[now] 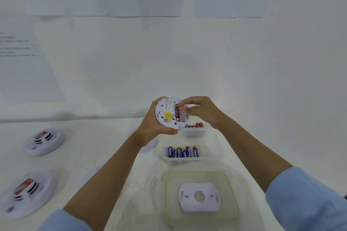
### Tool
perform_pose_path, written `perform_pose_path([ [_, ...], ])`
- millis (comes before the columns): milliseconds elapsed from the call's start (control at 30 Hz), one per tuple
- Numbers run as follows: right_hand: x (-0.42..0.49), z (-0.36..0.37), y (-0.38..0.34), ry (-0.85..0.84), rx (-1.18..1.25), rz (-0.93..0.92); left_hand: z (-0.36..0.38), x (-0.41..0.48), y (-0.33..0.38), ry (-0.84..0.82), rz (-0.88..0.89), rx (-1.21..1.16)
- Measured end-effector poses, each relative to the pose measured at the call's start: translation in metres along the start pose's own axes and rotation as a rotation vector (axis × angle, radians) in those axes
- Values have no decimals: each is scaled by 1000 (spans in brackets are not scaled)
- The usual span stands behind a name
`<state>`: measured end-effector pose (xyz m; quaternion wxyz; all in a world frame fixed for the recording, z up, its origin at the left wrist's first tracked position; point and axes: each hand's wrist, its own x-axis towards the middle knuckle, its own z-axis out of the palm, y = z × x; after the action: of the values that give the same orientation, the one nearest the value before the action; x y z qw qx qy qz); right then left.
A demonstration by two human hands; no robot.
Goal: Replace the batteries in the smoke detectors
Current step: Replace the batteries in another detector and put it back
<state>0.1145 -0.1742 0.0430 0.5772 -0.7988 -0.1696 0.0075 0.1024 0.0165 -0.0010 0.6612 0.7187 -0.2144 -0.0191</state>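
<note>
My left hand (154, 124) grips a round white smoke detector (166, 113) held above the table, its back side facing me. A dark brown battery (177, 113) sits upright in the open compartment. My right hand (201, 108) reaches in from the right, and its fingertips pinch the battery's upper end. Below, a clear tub holds several blue and yellow batteries (183, 151). A second clear tub behind it holds dark and red batteries (195, 125).
Two more white smoke detectors (45, 141) (26, 192) lie at the left on the white table. A green-rimmed lid (232, 193) near me carries a white mounting plate (199, 197). Printed sheets hang on the wall behind.
</note>
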Motion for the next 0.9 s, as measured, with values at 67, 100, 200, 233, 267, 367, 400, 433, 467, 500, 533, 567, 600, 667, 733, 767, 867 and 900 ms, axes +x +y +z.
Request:
perform_pose_path([
  [67, 10, -8, 9, 93, 42, 80, -5, 3, -3, 10, -7, 6],
  [100, 16, -11, 15, 116, -27, 127, -7, 4, -5, 14, -12, 9],
  [200, 37, -10, 37, -24, -508, 271, -13, 8, -12, 27, -28, 17],
  [233, 43, -6, 44, -102, -660, 310, -14, 9, -14, 33, -28, 22],
  [267, 49, -2, 52, -158, -769, 350, -14, 11, -16, 38, -28, 26],
  [367, 63, 11, 70, -221, -955, 433, -15, 16, -20, 41, -28, 31],
  [400, 67, 13, 74, -228, -983, 442, -15, 17, -21, 39, -24, 37],
  [433, 69, 15, 78, -229, -1001, 436, -16, 18, -22, 36, -19, 47],
  [467, 69, 16, 78, -232, -1010, 427, -17, 19, -23, 35, -16, 55],
  [500, 69, 17, 79, -237, -1014, 422, -17, 20, -23, 34, -15, 59],
  [533, 70, 18, 80, -245, -1012, 406, -18, 20, -23, 35, -13, 61],
  [567, 70, 19, 80, -254, -1004, 395, -19, 21, -23, 37, -10, 64],
  [600, 71, 19, 81, -259, -995, 376, -19, 22, -23, 37, -6, 66],
  [667, 70, 20, 81, -252, -946, 316, -19, 22, -24, 37, -1, 67],
  [733, 68, 19, 81, -225, -859, 263, -18, 22, -24, 39, 0, 72],
  [767, 67, 18, 78, -205, -796, 244, -18, 22, -24, 39, 0, 77],
  [867, 59, 13, 65, -74, -590, 209, -17, 18, -23, 37, -9, 65],
  [900, 55, 11, 59, -15, -484, 212, -17, 16, -21, 34, -13, 53],
])
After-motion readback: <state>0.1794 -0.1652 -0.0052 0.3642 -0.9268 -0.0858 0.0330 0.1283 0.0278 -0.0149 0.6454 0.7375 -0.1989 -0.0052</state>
